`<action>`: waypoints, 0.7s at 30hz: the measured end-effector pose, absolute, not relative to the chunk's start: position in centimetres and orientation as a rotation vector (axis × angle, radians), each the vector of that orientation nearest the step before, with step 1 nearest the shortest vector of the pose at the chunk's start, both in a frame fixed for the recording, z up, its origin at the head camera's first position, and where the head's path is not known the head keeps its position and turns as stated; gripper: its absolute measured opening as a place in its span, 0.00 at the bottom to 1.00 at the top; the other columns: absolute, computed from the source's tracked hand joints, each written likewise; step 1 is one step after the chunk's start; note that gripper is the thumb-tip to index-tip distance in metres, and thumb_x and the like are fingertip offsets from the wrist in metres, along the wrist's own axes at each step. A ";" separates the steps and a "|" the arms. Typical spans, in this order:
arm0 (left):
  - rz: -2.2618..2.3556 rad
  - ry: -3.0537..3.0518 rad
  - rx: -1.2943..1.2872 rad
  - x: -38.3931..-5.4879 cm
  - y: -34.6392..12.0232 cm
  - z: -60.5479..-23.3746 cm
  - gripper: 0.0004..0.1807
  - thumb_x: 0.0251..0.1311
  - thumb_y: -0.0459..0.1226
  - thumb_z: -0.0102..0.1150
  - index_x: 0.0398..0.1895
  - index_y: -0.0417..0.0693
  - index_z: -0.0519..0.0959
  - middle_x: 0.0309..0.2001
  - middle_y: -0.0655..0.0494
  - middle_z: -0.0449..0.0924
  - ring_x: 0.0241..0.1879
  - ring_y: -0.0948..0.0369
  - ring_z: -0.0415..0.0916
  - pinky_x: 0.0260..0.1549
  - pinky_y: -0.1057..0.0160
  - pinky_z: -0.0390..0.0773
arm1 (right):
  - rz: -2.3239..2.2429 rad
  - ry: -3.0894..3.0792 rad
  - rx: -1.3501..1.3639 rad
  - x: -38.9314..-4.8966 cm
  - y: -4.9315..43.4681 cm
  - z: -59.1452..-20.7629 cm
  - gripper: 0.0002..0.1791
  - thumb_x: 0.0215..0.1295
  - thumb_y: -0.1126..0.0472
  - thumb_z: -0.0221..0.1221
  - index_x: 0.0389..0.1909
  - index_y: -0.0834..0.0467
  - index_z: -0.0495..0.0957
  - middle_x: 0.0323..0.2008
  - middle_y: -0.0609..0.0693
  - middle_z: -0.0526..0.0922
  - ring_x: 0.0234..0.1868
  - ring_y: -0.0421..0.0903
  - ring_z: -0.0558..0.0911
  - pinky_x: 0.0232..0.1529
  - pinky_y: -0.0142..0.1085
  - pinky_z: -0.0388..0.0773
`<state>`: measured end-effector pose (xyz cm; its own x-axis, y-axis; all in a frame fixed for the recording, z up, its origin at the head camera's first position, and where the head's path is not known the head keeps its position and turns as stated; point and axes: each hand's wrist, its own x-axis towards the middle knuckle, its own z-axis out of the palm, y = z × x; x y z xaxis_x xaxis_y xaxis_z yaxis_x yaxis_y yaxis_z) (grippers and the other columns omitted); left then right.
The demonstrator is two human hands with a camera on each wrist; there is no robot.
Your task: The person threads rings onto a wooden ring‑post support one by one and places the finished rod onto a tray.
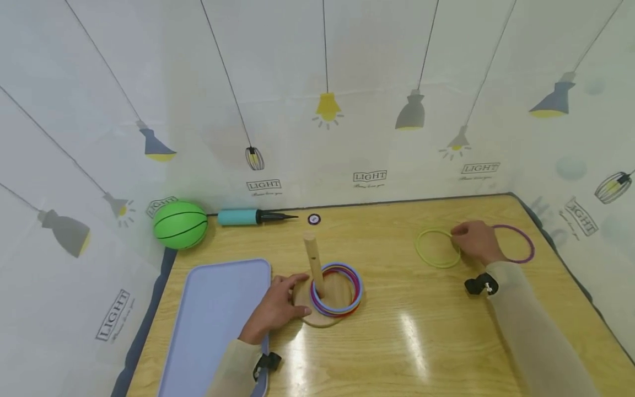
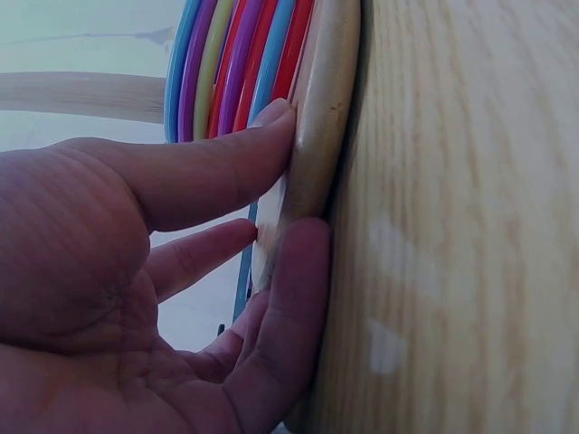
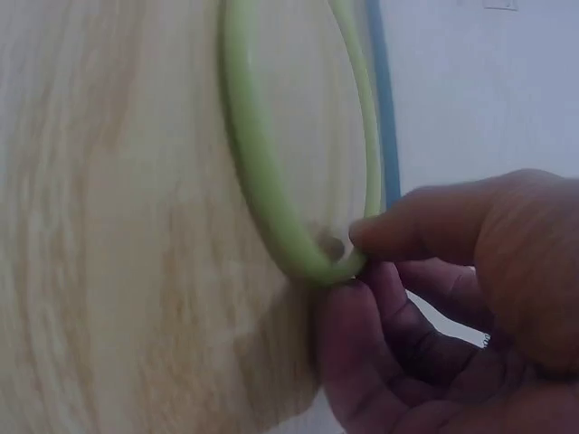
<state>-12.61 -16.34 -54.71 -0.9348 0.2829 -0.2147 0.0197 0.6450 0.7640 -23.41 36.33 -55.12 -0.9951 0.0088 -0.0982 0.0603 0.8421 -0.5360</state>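
My left hand (image 1: 278, 306) holds the edge of a round wooden base (image 1: 317, 320), with thumb and fingers spread along its rim. A wooden post (image 1: 313, 256) rises from the base, with a stack of blue, purple, red and yellow-green rings (image 1: 360, 284) around it. Over at the right, my right hand (image 1: 476, 242) pinches a yellow-green ring (image 3: 258, 172) at its near side, between thumb and fingertips. That ring is close over the tabletop. A purple ring (image 1: 533, 248) lies just right of this hand, partly hidden behind it.
A pale blue tray (image 1: 218, 309) lies on the wooden table (image 1: 387, 353) at the left. Along the back are a green ball (image 1: 180, 225), a teal hand pump (image 1: 238, 217) and a small dark round disc (image 1: 314, 219). Printed cloth walls (image 1: 317, 149) stand behind and beside the table.
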 end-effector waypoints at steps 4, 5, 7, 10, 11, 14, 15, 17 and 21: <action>1.197 2.538 0.228 -12.6 -16.1 -54.7 0.43 0.53 0.36 0.82 0.74 0.54 0.74 0.55 0.41 0.69 0.46 0.53 0.81 0.47 0.55 0.79 | -0.999 2.814 0.064 -22.9 36.4 -54.9 0.22 0.72 0.60 0.61 0.60 0.72 0.81 0.50 0.69 0.87 0.41 0.54 0.87 0.42 0.42 0.84; 1.200 2.534 0.223 -12.6 -16.1 -54.8 0.43 0.54 0.36 0.82 0.74 0.54 0.74 0.55 0.41 0.69 0.46 0.53 0.82 0.47 0.55 0.79 | -1.065 2.762 0.071 -22.7 36.3 -54.8 0.23 0.73 0.60 0.60 0.62 0.72 0.79 0.51 0.69 0.87 0.39 0.51 0.87 0.39 0.39 0.84; 1.209 2.525 0.205 -12.6 -16.1 -54.9 0.43 0.54 0.36 0.81 0.75 0.55 0.74 0.55 0.42 0.69 0.46 0.53 0.83 0.47 0.56 0.80 | -1.187 2.659 0.094 -22.5 36.2 -54.6 0.25 0.74 0.60 0.60 0.65 0.73 0.76 0.51 0.68 0.86 0.36 0.44 0.85 0.37 0.36 0.84; 1.205 2.523 0.207 -12.6 -16.2 -54.8 0.43 0.54 0.36 0.81 0.75 0.55 0.74 0.55 0.42 0.69 0.46 0.54 0.83 0.46 0.56 0.80 | -1.357 2.514 0.098 -22.3 36.0 -54.5 0.27 0.77 0.60 0.59 0.68 0.74 0.72 0.54 0.69 0.84 0.37 0.40 0.86 0.40 0.35 0.87; 1.204 2.521 0.211 -12.6 -16.2 -54.8 0.43 0.54 0.36 0.81 0.75 0.55 0.74 0.55 0.42 0.69 0.46 0.54 0.83 0.46 0.56 0.80 | -1.395 2.483 0.081 -22.2 35.9 -54.4 0.28 0.78 0.60 0.59 0.69 0.75 0.71 0.55 0.69 0.83 0.38 0.39 0.86 0.42 0.36 0.88; 1.202 2.515 0.217 -12.6 -16.2 -54.7 0.42 0.54 0.36 0.81 0.75 0.55 0.74 0.55 0.41 0.69 0.45 0.54 0.83 0.45 0.56 0.80 | -1.501 2.391 0.052 -22.0 35.7 -54.3 0.29 0.80 0.59 0.58 0.72 0.74 0.68 0.60 0.71 0.79 0.44 0.41 0.88 0.48 0.39 0.88; 1.203 2.512 0.216 -12.6 -16.2 -54.7 0.42 0.55 0.36 0.81 0.75 0.55 0.74 0.55 0.41 0.69 0.45 0.54 0.83 0.45 0.56 0.80 | -1.527 2.364 0.041 -21.9 35.6 -54.1 0.30 0.80 0.58 0.58 0.73 0.73 0.67 0.62 0.72 0.78 0.46 0.42 0.89 0.49 0.39 0.88; 1.203 2.511 0.213 -12.6 -16.2 -54.7 0.43 0.54 0.36 0.81 0.75 0.55 0.74 0.55 0.41 0.69 0.45 0.54 0.83 0.45 0.55 0.80 | -1.554 2.337 0.018 -21.8 35.3 -53.8 0.32 0.81 0.56 0.58 0.75 0.72 0.65 0.65 0.72 0.75 0.48 0.44 0.89 0.52 0.41 0.87; 1.190 2.519 0.205 -12.6 -16.1 -54.9 0.43 0.55 0.37 0.81 0.75 0.56 0.73 0.56 0.41 0.69 0.46 0.54 0.82 0.46 0.56 0.80 | -1.580 2.323 -0.022 -21.6 34.6 -53.0 0.33 0.80 0.53 0.59 0.76 0.69 0.65 0.65 0.72 0.75 0.48 0.44 0.89 0.54 0.44 0.87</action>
<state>-12.60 -16.14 -54.90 -0.9296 0.2737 -0.2467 -0.0168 0.6373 0.7704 -21.56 34.65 -52.97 -0.9452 -0.1961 -0.2611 0.1709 0.3842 -0.9073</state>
